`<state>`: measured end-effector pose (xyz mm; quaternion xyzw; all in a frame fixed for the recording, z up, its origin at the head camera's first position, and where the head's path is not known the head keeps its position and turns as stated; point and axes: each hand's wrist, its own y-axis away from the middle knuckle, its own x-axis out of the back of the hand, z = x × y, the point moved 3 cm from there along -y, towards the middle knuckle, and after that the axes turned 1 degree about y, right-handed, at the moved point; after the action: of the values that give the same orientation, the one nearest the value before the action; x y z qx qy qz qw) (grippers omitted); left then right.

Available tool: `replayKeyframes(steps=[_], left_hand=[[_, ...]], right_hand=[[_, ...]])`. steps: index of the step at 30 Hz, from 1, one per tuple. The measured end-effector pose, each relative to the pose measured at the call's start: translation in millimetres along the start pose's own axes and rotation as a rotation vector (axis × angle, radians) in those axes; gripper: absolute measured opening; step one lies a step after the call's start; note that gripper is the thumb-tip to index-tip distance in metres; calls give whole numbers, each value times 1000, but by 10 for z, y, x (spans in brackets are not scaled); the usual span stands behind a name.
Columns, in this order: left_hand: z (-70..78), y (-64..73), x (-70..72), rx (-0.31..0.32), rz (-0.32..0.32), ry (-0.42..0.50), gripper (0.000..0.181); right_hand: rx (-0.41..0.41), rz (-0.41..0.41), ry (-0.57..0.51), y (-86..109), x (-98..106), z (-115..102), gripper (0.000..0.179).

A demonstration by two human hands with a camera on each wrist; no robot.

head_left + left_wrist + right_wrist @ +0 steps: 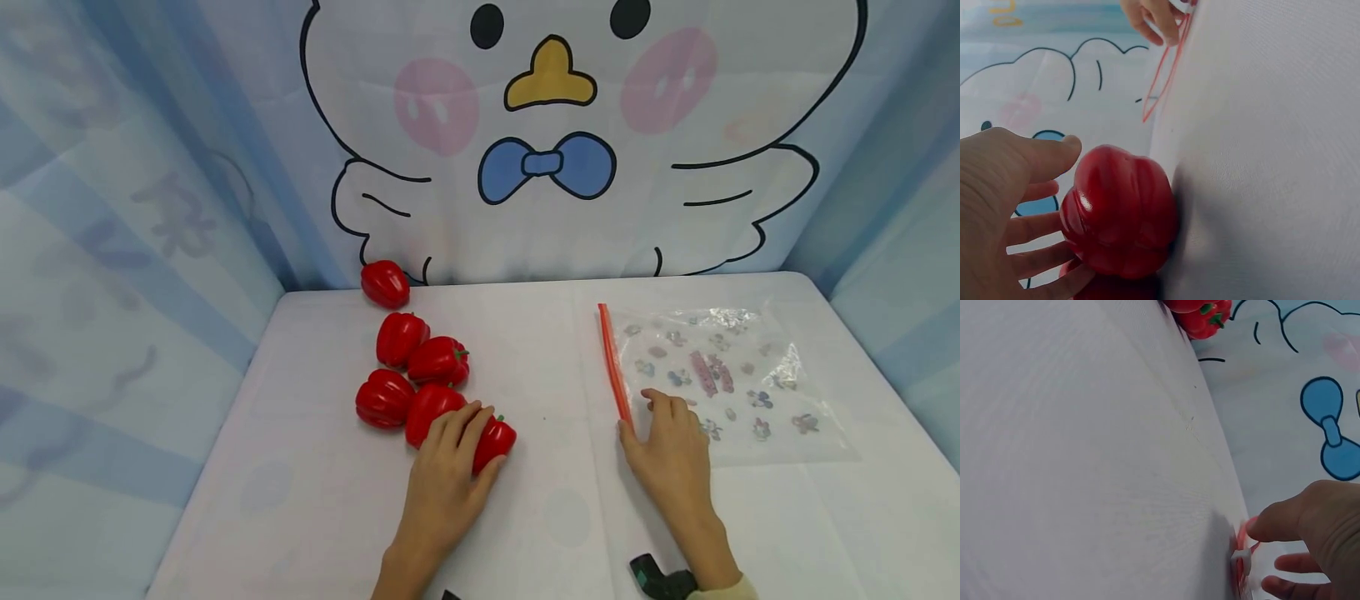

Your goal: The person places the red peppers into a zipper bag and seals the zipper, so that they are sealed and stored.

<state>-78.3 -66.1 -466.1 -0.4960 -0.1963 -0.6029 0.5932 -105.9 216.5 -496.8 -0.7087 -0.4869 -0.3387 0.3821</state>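
Note:
My left hand (448,479) reaches over the nearest red bell pepper (497,440) on the white table. In the left wrist view, its fingers (1038,228) lie straight along the far side of that pepper, and the thumb stands apart from it. More red bell peppers (384,398) cluster just beyond. On the right, a clear plastic zip bag (813,437) with printed figures lies flat, its orange zip edge (611,358) facing left. My right hand (671,458) is over the bag's near left corner, thumb at the zip edge and fingers spread apart from it.
One red bell pepper (385,284) sits at the table's back edge, against the printed backdrop (547,242). Curtains (142,333) hang at both sides. A dark strap piece (660,577) is at my right wrist.

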Motion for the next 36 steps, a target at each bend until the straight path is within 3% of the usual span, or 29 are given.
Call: replayKeyframes(steps=[13, 20, 36], left_hand=[[-15, 16, -25, -41, -39, 8, 75], [11, 7, -60, -85, -45, 23, 77], [60, -56, -155, -110, -93, 17, 77]], right_hand=[[5, 26, -25, 33, -8, 15, 40], [-49, -8, -40, 52, 24, 36, 38], [-44, 84, 28, 90, 113, 113, 22]])
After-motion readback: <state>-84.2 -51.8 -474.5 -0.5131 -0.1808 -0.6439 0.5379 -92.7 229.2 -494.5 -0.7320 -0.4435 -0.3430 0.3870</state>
